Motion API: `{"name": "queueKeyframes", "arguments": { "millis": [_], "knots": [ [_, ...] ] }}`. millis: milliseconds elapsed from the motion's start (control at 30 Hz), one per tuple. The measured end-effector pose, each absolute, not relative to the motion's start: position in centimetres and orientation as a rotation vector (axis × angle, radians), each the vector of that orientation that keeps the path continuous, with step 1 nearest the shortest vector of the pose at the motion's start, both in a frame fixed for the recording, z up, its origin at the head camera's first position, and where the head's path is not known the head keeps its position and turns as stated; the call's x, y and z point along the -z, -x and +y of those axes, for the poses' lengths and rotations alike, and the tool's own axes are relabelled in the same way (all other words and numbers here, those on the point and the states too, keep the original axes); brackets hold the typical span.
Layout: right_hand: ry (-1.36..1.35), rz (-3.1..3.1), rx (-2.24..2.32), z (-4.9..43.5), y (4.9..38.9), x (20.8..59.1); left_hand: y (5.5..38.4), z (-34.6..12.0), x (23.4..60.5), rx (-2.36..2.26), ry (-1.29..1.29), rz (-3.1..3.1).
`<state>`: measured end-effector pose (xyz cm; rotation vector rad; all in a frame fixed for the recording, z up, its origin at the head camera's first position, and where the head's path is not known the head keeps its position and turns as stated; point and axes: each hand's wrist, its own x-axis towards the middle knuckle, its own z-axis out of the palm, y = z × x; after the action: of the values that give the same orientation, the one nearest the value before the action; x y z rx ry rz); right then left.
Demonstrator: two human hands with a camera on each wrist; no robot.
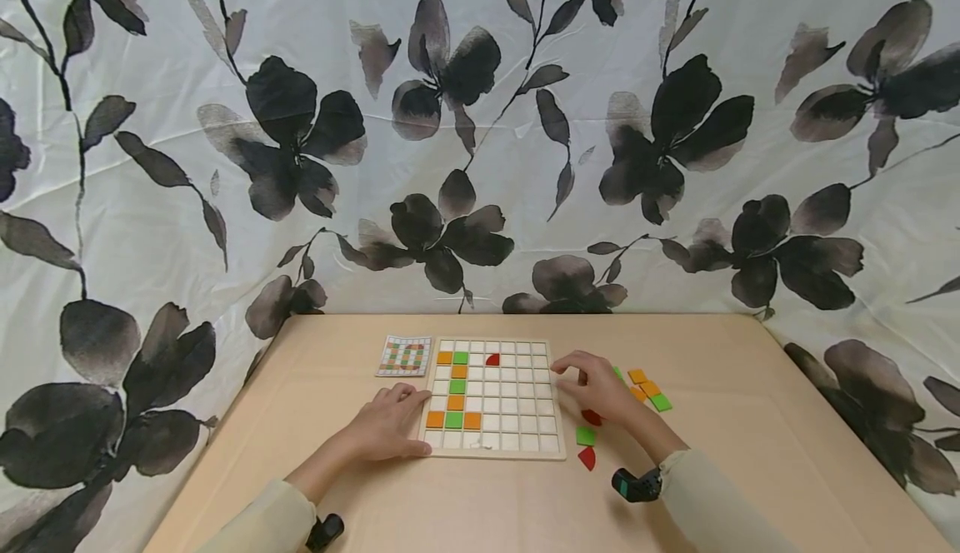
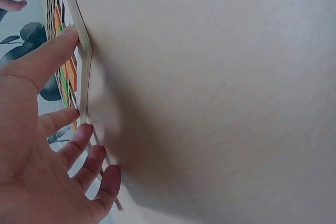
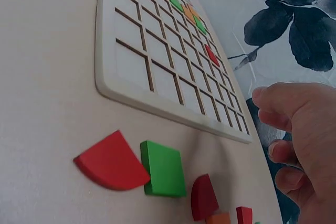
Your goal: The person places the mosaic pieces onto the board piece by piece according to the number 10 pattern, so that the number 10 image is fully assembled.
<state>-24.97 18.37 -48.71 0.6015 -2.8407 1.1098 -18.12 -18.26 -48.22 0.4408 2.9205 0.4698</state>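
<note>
Grid board (image 1: 527,403) laid flat on table (image 1: 322,370), between hands; orange and green tiles (image 1: 457,386), lone red piece (image 1: 492,360) seated in cells; board's left edge touched by left hand (image 1: 386,424), thumb and fingers apart; right hand (image 1: 596,386) poised by right edge, whether anything is pinched cannot be told; loose pieces (image 1: 661,403) scattered nearby; pattern card (image 1: 405,356) laid at left; grid-filling seemingly in hand; next, matching to card and square seating probably needed

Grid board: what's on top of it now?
The grid board holds five orange squares, three green squares and one red piece. The left hand covers part of its left rim; whatever lies beneath the pieces can't be seen.
</note>
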Motion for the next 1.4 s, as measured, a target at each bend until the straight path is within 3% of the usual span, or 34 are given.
{"name": "queueKeyframes", "arguments": {
  "millis": [800,1400],
  "knots": [
    [-0.507,-2.858,-1.123,24.0,23.1,50.6,18.6,-18.5,48.3,-0.766,-0.407,2.808],
    [-0.466,-2.892,-1.103,25.4,22.7,51.6,19.2,-18.8,48.6,-1.003,-0.389,2.683]
  ]
}}
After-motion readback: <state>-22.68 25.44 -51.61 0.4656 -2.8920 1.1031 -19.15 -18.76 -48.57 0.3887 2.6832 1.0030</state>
